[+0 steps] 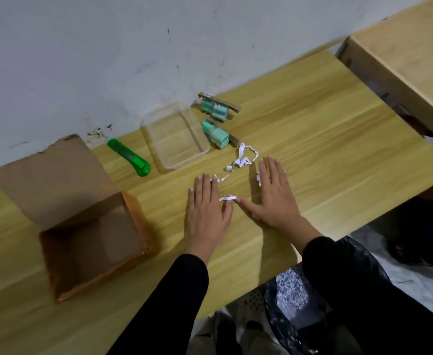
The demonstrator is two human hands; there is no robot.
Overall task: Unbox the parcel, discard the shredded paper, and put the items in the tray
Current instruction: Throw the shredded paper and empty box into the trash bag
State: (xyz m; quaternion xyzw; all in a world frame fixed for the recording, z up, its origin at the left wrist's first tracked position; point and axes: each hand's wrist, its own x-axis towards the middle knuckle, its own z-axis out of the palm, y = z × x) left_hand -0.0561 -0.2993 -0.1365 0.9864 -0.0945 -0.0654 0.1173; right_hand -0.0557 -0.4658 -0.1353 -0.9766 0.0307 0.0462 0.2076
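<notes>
Pale wood table [312, 139] against a scuffed grey wall fills the head view, the only one. The cardboard box [64, 190] stands open at the left and looks emptied. Beyond it lie a green cutter [129, 157] and the clear tray [182, 163], which holds nothing yet. Both green packs [216, 107] [216, 134] lie just beside the tray's right side. The left hand [205, 208] and right hand [274, 198] lie flat, palms down, fingers straight and a little spread, flanking the few loose paper strips [243, 158]. Neither hand pinches anything. If the strips are swept toward the near edge, I judge these light curls may slip under the palms or miss the black bag [291, 293] below and land on the floor. The farthest strip lies close to the nearer pack, so it could be missed, or the pack nudged.
</notes>
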